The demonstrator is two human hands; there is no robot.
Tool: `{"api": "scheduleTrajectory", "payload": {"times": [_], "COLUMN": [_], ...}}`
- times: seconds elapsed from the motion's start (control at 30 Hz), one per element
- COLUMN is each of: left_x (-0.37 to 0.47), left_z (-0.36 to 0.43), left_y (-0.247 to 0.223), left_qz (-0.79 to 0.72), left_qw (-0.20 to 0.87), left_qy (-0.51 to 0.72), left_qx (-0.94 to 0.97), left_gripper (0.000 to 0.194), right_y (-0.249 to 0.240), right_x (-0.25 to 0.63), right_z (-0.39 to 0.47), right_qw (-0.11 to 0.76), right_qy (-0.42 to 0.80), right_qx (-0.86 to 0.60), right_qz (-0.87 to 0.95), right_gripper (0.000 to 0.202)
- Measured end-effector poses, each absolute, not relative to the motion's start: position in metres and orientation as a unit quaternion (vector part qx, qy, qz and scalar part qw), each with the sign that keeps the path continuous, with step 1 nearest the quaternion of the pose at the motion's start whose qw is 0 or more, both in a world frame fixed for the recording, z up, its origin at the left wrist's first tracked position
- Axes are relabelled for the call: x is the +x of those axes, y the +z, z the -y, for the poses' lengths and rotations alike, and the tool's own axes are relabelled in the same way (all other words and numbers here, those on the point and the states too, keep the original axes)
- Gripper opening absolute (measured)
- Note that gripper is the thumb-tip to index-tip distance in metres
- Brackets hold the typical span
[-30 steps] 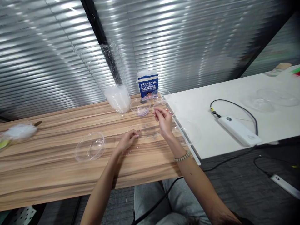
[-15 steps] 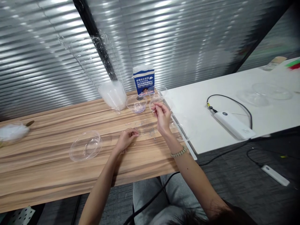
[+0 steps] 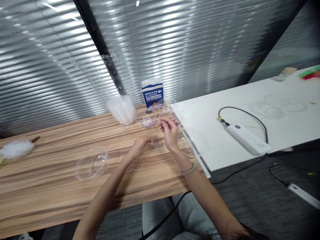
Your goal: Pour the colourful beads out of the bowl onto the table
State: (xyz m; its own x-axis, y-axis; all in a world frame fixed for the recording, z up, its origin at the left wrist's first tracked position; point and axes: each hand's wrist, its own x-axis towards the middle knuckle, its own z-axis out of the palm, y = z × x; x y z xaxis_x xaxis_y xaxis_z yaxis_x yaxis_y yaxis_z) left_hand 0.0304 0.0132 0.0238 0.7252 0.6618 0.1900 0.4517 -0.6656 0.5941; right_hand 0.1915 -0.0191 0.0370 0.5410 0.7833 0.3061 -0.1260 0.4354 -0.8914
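Note:
My right hand (image 3: pixel 170 133), a beaded bracelet (image 3: pixel 188 169) on its wrist, is pinched closed at the near rim of a clear plastic bowl (image 3: pixel 180 116) with some red and blue bits in it. Anything between its fingertips is too small to make out. My left hand (image 3: pixel 141 147) is slightly blurred, its fingertips pressed together above the wood table; what they hold is hidden. Tiny clear bits (image 3: pixel 161 147) lie between the hands, and a small pinkish heap (image 3: pixel 132 165) lies by the left wrist. Another clear bowl (image 3: pixel 148 123) has purplish contents.
A stack of translucent bowls (image 3: pixel 122 110) leans beside a blue printed bag (image 3: pixel 153 95). An overturned or tilted clear bowl (image 3: pixel 92 163) lies left. A white plastic bag (image 3: pixel 17 149) is at far left. A white power bank (image 3: pixel 247 138) with a cable rests on the white table (image 3: pixel 212 116).
My left hand has moved right and slightly away from me, toward my right hand. My right hand stays by the bowl. The camera view has shifted a little.

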Motion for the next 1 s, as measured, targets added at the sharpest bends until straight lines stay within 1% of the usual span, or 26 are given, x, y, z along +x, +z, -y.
{"api": "scheduleTrajectory", "payload": {"times": [0.13, 0.23, 0.33, 0.43, 0.5, 0.6, 0.67, 0.8, 0.9, 1.0], "left_x": [0.039, 0.036, 0.018, -0.011, -0.030, -0.048, -0.052, -0.050, -0.049, -0.053], "left_z": [-0.065, -0.091, -0.088, -0.065, -0.047, -0.025, -0.016, -0.010, -0.011, -0.013], "left_y": [0.063, 0.074, 0.062, 0.035, 0.016, -0.008, -0.016, -0.015, -0.010, -0.009], "left_qz": [-0.412, -0.459, -0.485, -0.520, -0.544, -0.571, -0.568, -0.542, -0.536, -0.531], "left_qw": [0.190, 0.177, 0.175, 0.180, 0.193, 0.215, 0.256, 0.375, 0.396, 0.424], "left_qy": [0.330, 0.346, 0.348, 0.349, 0.345, 0.347, 0.365, 0.404, 0.387, 0.366], "left_qx": [0.827, 0.799, 0.783, 0.759, 0.740, 0.712, 0.692, 0.634, 0.638, 0.635], "left_gripper": [0.015, 0.018, 0.021, 0.025, 0.031, 0.047, 0.058, 0.075, 0.082, 0.086], "right_y": [0.034, 0.032, 0.029, 0.027, 0.026, 0.023, 0.019, 0.008, -0.001, -0.010], "right_x": [0.185, 0.181, 0.178, 0.175, 0.173, 0.171, 0.171, 0.172, 0.173, 0.173], "right_z": [0.022, 0.023, 0.024, 0.024, 0.024, 0.024, 0.023, 0.017, 0.012, 0.009], "right_qw": [0.740, 0.722, 0.693, 0.671, 0.663, 0.650, 0.640, 0.613, 0.575, 0.531], "right_qy": [0.280, 0.265, 0.246, 0.236, 0.234, 0.237, 0.238, 0.236, 0.235, 0.247], "right_qx": [-0.454, -0.465, -0.490, -0.501, -0.504, -0.516, -0.523, -0.545, -0.572, -0.586], "right_qz": [0.410, 0.438, 0.468, 0.492, 0.502, 0.506, 0.509, 0.520, 0.535, 0.559], "right_gripper": [0.021, 0.021, 0.021, 0.022, 0.023, 0.023, 0.024, 0.026, 0.027, 0.027]}}
